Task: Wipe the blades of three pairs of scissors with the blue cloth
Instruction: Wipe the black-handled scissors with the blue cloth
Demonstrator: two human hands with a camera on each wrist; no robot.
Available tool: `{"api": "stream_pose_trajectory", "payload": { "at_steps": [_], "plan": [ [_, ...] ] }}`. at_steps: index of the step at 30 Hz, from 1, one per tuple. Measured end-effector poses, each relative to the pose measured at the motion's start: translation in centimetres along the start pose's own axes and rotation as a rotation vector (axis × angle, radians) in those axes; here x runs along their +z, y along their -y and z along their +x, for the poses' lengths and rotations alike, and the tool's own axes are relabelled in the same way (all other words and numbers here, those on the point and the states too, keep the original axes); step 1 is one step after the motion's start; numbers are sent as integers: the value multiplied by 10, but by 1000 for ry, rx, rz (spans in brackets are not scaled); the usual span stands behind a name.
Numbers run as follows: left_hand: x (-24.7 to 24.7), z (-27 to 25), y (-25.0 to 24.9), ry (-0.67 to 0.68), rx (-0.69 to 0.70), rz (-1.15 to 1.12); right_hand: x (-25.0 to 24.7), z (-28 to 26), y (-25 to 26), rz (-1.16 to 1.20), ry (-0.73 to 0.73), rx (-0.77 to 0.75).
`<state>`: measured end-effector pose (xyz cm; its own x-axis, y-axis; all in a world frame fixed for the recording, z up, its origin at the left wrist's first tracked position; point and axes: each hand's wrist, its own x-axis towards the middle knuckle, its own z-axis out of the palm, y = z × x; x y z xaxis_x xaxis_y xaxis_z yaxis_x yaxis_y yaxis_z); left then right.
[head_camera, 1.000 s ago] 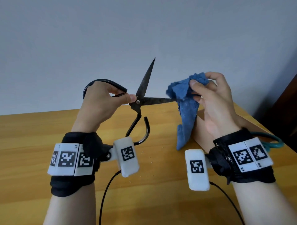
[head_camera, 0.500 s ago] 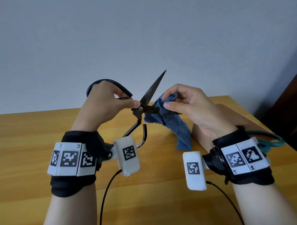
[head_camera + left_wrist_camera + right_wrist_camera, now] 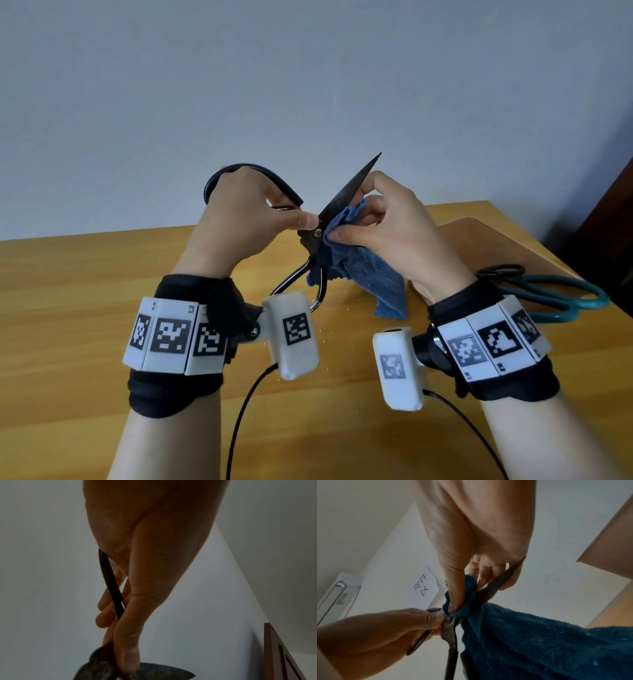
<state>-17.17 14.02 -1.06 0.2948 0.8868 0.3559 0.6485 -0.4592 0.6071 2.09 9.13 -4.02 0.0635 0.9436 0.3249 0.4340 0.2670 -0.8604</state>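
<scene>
My left hand (image 3: 253, 219) grips the upper handle loop of a pair of large black iron scissors (image 3: 346, 193), thumb pressed near the pivot; the same hand (image 3: 130, 615) and dark handle (image 3: 111, 588) show in the left wrist view. The scissors stand held above the table, one blade pointing up and right. My right hand (image 3: 383, 222) pinches the blue cloth (image 3: 363, 270) round the blades beside the pivot. In the right wrist view the cloth (image 3: 539, 635) hangs down from that thumb and fingers, and a blade (image 3: 496, 586) runs past them.
A pair of teal-handled scissors (image 3: 561, 294) and a small black-handled pair (image 3: 503, 270) lie at the right on a brown board (image 3: 479, 240). The wooden table (image 3: 85, 291) carries small crumbs near its middle. Two black cables trail from my wrists toward me.
My right hand has slid the cloth left along the blade to the pivot. The open blades have swung closer together, and the scissors have tilted further right.
</scene>
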Motion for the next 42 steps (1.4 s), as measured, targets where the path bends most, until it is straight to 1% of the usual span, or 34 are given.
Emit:
{"api": "stream_pose_trajectory", "payload": {
  "at_steps": [3,8,13,15,19,25,27,30,32,33,34,36,37,38,39,40,42],
  "plan": [
    [-1,-1,1,5,-7,4,2,0,1,-56,4,-8],
    [-4,-1,6,-3,-58,-13,-2,-1,1,-85,24,-21],
    [-2,-1,2,-1,-15,-17,-1,-1,1,-94,19,-14],
    [0,-1,-2,-26,3,-39,1,-1,0,-74,-5,-10],
    [5,-3,-11,-102,33,-75,1,1,-2,-41,-57,5],
    [11,-2,-16,-210,52,-24,-2,1,-3,-24,-115,30],
    [11,-3,-19,-294,73,-64,-1,1,-2,4,-138,42],
    [6,-4,-25,-487,145,-174,-2,0,0,66,-169,56],
    [3,-3,-24,-537,140,-216,-3,1,-1,103,-199,69],
    [2,-2,-22,-516,95,-211,-3,1,-2,125,-213,78],
    [4,-1,-18,-460,35,-197,-3,2,-2,153,-223,90],
    [9,-1,-10,-275,-87,-137,-4,3,-1,231,-229,122],
    [12,-1,-8,-169,-124,-103,-4,3,0,276,-225,139],
    [15,-1,-5,-69,-126,-111,-4,2,1,320,-220,155],
    [18,-1,-4,16,-113,-166,-4,2,1,361,-216,168],
    [21,-1,-5,75,-87,-243,-4,2,2,394,-214,177],
    [25,-2,-7,111,0,-326,-2,2,3,441,-219,190]
  ]
}}
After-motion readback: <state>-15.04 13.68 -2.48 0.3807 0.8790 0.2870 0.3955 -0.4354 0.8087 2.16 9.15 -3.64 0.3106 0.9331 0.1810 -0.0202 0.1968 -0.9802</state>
